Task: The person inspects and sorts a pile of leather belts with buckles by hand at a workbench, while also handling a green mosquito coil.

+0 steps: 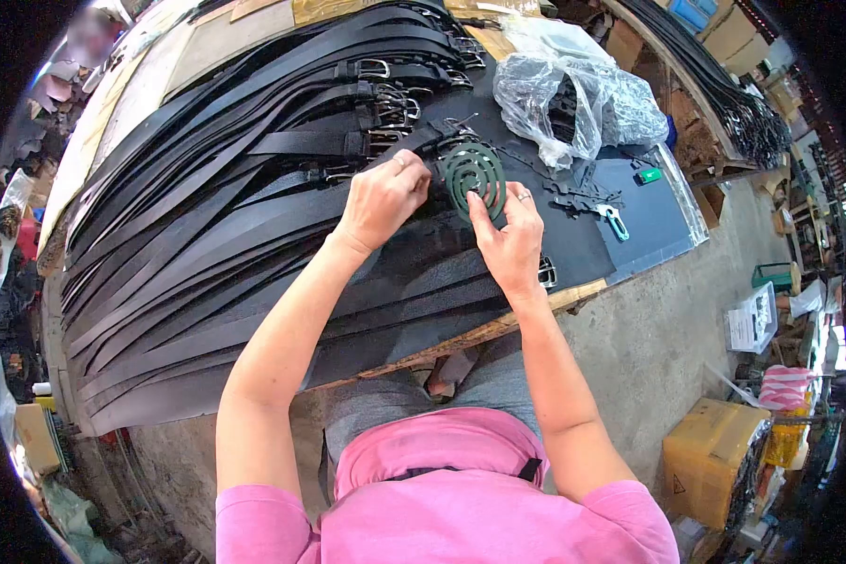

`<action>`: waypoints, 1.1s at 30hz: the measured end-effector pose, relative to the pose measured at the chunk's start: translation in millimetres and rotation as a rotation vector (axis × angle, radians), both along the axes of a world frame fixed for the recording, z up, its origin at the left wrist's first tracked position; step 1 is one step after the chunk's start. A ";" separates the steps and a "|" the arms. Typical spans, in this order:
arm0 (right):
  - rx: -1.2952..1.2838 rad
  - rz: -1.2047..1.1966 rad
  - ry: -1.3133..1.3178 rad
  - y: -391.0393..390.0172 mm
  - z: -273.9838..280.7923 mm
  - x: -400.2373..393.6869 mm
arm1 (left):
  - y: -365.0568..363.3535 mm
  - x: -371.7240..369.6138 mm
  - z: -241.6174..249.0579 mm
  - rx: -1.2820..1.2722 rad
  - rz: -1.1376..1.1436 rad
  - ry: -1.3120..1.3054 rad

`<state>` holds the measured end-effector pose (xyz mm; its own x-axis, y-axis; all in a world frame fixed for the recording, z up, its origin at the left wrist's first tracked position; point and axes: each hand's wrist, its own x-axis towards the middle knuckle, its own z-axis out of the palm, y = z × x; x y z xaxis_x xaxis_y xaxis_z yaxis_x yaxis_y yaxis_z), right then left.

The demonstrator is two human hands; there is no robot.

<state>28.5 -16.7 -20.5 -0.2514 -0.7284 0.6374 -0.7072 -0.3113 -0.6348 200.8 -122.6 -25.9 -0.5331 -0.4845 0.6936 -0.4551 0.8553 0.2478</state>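
In front of me my right hand [509,226] pinches a dark green mosquito coil [475,177] by its lower edge, thumb on the near face. The coil's flat spiral stands raised above the table. To its left my left hand [385,199] is closed, fingertips pressed together; what they hold, if anything, is hidden. Beneath both hands lie many black belts [244,188] in long rows, with metal buckles [374,69] toward the middle of the table. A pair of snips with light blue handles [617,224] and a green lighter [648,176] lie to the right.
Clear plastic bags [573,99] with black pieces inside stand at the table's back right. Small black plastic pieces [573,193] lie scattered near the snips. A taped cardboard box [714,461] and a white bin [751,318] are on the floor at right. More belts [752,122] hang beyond.
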 end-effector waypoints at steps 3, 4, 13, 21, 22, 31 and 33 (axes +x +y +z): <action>-0.002 0.010 -0.049 0.9 8.2 1.2 | 1.0 4.2 -2.8 0.282 0.002 0.271; 0.002 0.019 -0.061 0.7 10.8 1.9 | 2.4 4.6 -3.9 0.408 -0.013 0.381; -0.025 0.111 0.002 -16.5 17.4 23.4 | 9.3 13.7 -7.8 0.507 0.022 0.501; -0.019 0.095 0.153 -23.3 13.2 31.7 | 7.7 13.3 -13.2 0.498 0.004 0.545; -0.022 0.096 0.158 -23.6 12.8 32.3 | 7.6 14.0 -13.7 0.512 0.011 0.534; 0.002 0.066 0.192 -21.7 13.0 36.5 | 7.3 14.0 -13.8 0.501 0.010 0.536; 0.011 0.061 0.195 -20.5 14.8 38.5 | 7.3 14.1 -13.2 0.494 0.004 0.548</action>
